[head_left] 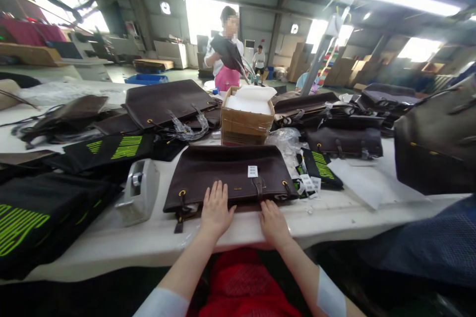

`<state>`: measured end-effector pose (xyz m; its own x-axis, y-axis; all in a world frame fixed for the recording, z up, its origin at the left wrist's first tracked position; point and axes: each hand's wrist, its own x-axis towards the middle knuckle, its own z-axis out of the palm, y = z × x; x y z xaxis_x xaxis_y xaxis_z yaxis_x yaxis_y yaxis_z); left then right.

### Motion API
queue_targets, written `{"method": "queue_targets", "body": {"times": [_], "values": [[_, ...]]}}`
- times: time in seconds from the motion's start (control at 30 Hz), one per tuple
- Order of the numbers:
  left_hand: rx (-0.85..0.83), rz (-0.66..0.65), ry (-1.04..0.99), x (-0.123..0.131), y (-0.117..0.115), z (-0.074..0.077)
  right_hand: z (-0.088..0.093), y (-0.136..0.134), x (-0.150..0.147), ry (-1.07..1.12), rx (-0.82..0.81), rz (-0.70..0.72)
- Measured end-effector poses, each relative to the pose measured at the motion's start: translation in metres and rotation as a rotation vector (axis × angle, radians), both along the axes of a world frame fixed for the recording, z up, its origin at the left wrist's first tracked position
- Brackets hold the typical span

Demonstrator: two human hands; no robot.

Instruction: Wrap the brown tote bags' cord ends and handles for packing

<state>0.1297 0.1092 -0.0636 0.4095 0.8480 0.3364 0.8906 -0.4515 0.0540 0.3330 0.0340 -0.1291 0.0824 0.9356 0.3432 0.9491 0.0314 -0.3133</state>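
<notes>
A dark brown leather handbag [211,171] lies flat on the white table in front of me, its gold-ringed side cords toward me. A small white barcode label [252,172] rests on its front. My left hand [216,210] lies palm down on the bag's front, fingers stretched out. My right hand [274,223] touches the bag's near edge below the buckle strap [258,187], its fingers extended and lightly bent; what is under the fingertips is hidden. Neither hand is seen holding anything.
A cardboard box [243,124] stands behind the bag. At left are a tape dispenser [139,190] and black dust bags [55,208] with green lettering. More brown bags [167,101] and loose tags [310,183] lie around. Across the table a person [226,54] holds a dark bag.
</notes>
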Motion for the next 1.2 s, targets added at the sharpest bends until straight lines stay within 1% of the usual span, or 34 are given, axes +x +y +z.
{"method": "queue_targets", "body": {"times": [0.13,0.23,0.43,0.53,0.6,0.67,0.7,0.8,0.87,0.93,0.97,1.03,1.1,1.2], "values": [[0.025,-0.049,0.026,-0.005,0.001,-0.018,-0.001,0.008,-0.002,-0.009,-0.031,-0.004],[0.042,-0.061,0.032,-0.005,0.001,-0.025,0.001,0.008,-0.003,0.032,-0.022,-0.019],[0.085,-0.082,0.018,-0.006,0.004,-0.030,0.010,-0.006,-0.003,0.243,0.025,-0.030],[0.083,-0.084,0.013,-0.007,0.006,-0.031,0.020,-0.017,-0.004,0.337,0.110,-0.028],[0.078,-0.080,0.014,-0.007,0.005,-0.030,0.027,-0.024,-0.008,0.439,0.163,-0.022],[0.070,-0.079,0.014,-0.007,0.005,-0.026,0.031,-0.027,-0.016,0.632,0.147,-0.022],[0.064,-0.083,0.014,-0.007,0.004,-0.023,0.032,-0.027,-0.021,0.774,0.099,-0.032],[0.064,-0.089,-0.001,-0.010,0.005,-0.008,0.033,-0.019,-0.039,1.343,-0.145,-0.130],[0.094,-0.038,-0.037,-0.014,0.006,0.003,0.036,-0.009,-0.049,1.727,-0.300,-0.192],[0.120,0.038,-0.071,-0.021,0.008,0.011,0.041,0.001,-0.057,2.005,-0.405,-0.227],[0.123,0.068,-0.079,-0.025,0.010,0.013,0.044,0.006,-0.059,2.095,-0.432,-0.250],[0.113,0.089,-0.081,-0.035,0.012,0.014,0.051,0.015,-0.063,2.193,-0.440,-0.322],[0.102,0.069,-0.076,-0.043,0.012,0.011,0.056,0.022,-0.066,2.226,-0.422,-0.354],[0.087,0.010,-0.071,-0.051,0.011,0.005,0.061,0.029,-0.070,2.249,-0.413,-0.350]]}}
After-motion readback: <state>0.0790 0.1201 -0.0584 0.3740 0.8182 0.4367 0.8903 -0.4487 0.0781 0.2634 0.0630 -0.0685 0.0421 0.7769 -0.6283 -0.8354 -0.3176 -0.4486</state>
